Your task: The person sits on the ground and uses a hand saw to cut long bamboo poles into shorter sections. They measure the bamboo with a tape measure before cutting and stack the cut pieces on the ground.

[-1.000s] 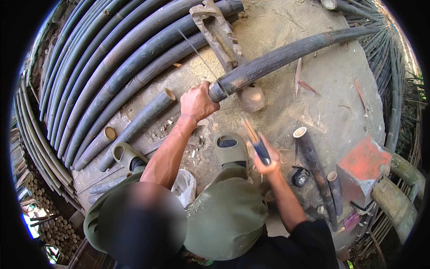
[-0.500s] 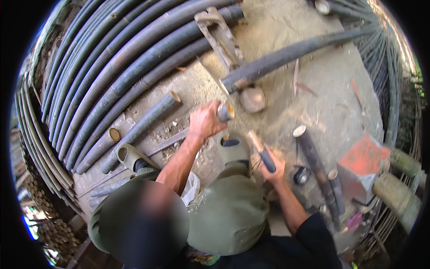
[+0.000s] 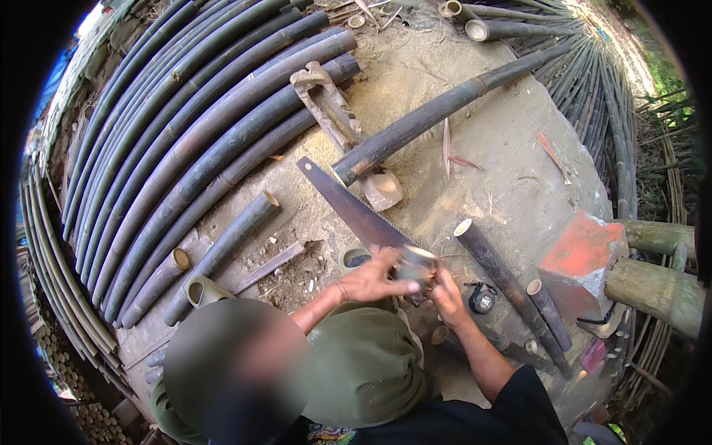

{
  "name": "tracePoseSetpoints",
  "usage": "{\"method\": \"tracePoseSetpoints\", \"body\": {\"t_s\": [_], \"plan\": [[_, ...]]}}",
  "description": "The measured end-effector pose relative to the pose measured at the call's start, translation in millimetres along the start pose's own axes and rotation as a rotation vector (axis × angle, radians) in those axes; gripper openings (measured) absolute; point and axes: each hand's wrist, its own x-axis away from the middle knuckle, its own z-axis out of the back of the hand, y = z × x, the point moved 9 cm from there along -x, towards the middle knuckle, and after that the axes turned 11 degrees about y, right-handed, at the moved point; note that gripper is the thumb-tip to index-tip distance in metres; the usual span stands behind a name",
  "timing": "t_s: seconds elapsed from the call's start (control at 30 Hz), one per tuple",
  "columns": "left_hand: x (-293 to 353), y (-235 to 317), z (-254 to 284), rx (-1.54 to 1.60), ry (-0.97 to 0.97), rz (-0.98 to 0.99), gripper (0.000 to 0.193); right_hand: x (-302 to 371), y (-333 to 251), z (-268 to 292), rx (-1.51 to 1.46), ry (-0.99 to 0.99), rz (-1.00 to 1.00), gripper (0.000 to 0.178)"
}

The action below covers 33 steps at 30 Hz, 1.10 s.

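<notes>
My left hand (image 3: 371, 279) is closed on a short cut piece of bamboo (image 3: 417, 257), slightly smeared by motion. Close against it, my right hand (image 3: 448, 298) has its fingers at the piece's right side. Out from between the hands runs a handsaw (image 3: 348, 204), its dark blade flat to view, teeth on the right edge, tip pointing away to the left. The hands and the piece hide its handle. Beyond the blade, a long dark bamboo pole (image 3: 445, 107) rests with its cut end (image 3: 343, 173) near the saw, beside a carved wooden rest (image 3: 326, 111).
Many bamboo poles (image 3: 185, 133) lie in rows at the left, with a shorter length (image 3: 222, 256) before them. On the right are cut lengths (image 3: 512, 293), a round black object (image 3: 481, 298) and a red-topped block (image 3: 582, 245). A wooden lump (image 3: 383, 191) sits below the pole.
My left hand has drawn the bamboo piece back from the pole's end to my right hand. The saw, seen edge-on before, now shows its flat side. The view has shifted.
</notes>
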Motion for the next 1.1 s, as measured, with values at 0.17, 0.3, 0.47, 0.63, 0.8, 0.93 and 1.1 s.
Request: {"method": "tracePoseSetpoints", "body": {"t_s": [0.17, 0.3, 0.47, 0.63, 0.8, 0.93, 1.1], "plan": [[-48.8, 33.9, 81.5, -0.693, 0.576, -0.212, 0.076, 14.2, -59.2, 87.3, 0.887, 0.069, -0.061, 0.065], [-83.8, -28.0, 161.4, -0.932, 0.681, 0.1, 0.076, 75.7, -88.1, 227.1, 1.85, 0.179, -0.2, 0.073], [-63.3, -46.6, 176.6, -0.937, 0.533, 0.061, 0.064, 82.5, -99.3, 236.3, 2.128, 0.445, -0.047, 0.06], [65.8, -55.3, 236.0, -0.969, 0.502, 0.158, 0.057, 31.5, -76.4, 100.9, 1.688, 0.268, 0.384, 0.055], [265.3, -157.8, 283.3, -1.232, 0.246, 0.665, 0.068, 4.0, -26.5, 66.0, 1.701, 0.062, 0.292, 0.064], [412.4, -227.0, 301.3, -1.308, 0.151, 0.92, 0.062, -5.5, 17.9, 40.3, 1.764, -0.194, 0.322, 0.069], [411.8, -246.2, 305.5, -1.017, 0.107, 1.01, 0.022, -3.9, 82.4, 15.7, 1.852, -0.422, 0.375, 0.065]]}}
